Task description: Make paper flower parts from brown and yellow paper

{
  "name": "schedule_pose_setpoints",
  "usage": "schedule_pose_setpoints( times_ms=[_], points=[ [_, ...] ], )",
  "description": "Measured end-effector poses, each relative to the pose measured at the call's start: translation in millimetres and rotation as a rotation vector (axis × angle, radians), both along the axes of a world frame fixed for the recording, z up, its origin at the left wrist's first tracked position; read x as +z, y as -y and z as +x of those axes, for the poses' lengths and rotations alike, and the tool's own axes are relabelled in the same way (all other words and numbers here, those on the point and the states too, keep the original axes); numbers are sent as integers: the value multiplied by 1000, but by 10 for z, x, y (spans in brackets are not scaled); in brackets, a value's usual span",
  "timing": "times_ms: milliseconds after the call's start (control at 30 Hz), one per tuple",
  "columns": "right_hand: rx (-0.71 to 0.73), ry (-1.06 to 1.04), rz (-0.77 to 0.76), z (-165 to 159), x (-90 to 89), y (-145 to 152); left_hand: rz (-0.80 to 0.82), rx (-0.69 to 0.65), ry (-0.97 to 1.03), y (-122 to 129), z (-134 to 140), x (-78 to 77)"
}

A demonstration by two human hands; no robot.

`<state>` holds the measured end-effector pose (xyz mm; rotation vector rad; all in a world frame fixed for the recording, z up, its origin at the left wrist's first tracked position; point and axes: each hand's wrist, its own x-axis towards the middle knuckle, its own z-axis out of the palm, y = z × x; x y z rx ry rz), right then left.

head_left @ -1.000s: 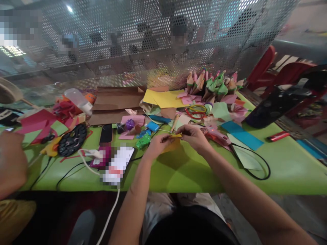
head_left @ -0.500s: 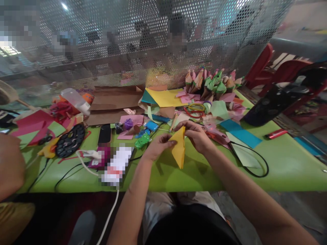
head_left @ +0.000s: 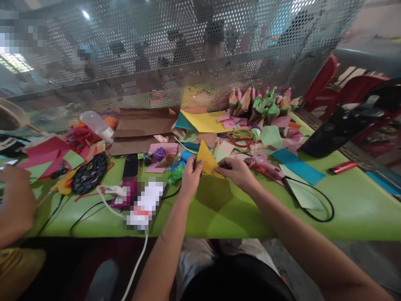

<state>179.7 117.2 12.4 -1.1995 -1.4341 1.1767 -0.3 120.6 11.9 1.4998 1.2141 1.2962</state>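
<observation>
A folded piece of yellow paper (head_left: 206, 162), triangular in outline with one point upward, is held up over the green table (head_left: 232, 221). My left hand (head_left: 191, 173) pinches its left edge, thumb on the near face. At the lower right corner, my right hand (head_left: 233, 170) grips the paper between thumb and fingers. Just right of that hand lies a pink glue gun (head_left: 267, 167) with a black cord. Small blue and green wrapped lumps (head_left: 177, 172) sit close to my left hand.
Paper cones (head_left: 266, 102) stand in a bunch at the back right, near a dark bottle (head_left: 341, 129). Leftward are a phone (head_left: 130, 166), a plugged power adapter (head_left: 125, 195) and a black round tray (head_left: 90, 173). Another person's arm (head_left: 15, 205) rests at far left. A perforated screen (head_left: 150, 67) rises behind.
The yellow paper has turned from a narrow, downward-pointing shape to a triangle pointing up. My right hand has shifted from its top to its lower right corner. The other person's arm has moved.
</observation>
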Motion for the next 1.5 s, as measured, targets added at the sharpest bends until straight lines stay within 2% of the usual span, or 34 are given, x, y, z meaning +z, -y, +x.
schedule_pose_setpoints(
  times_ms=[167, 333, 500, 700, 900, 1100, 1267, 1500],
  points=[
    [29, -55, 4, -10, 17, 4, -13, -12, -54, 19, -34, 43],
    [20, -80, 5, -61, -17, 14, 14, 11, -160, 22, -18, 15],
    [5, -74, -5, -66, -17, 11, 13, -11, -145, 39, 6, 16],
    [-6, -137, -13, -92, 43, 40, 109, 7, -231, 71, 26, 35],
    [-38, -103, -10, -72, 28, 20, 40, -65, -148, 71, 37, 10],
    [-21, -213, 3, -64, 93, 24, 62, -121, -262, 99, 38, 24],
    [-101, -152, 55, -36, 114, 9, 77, -180, -311, 104, 65, 17],
    [-88, -145, 72, -24, 97, 15, 45, -219, -277, 102, 83, 12]
  ],
)
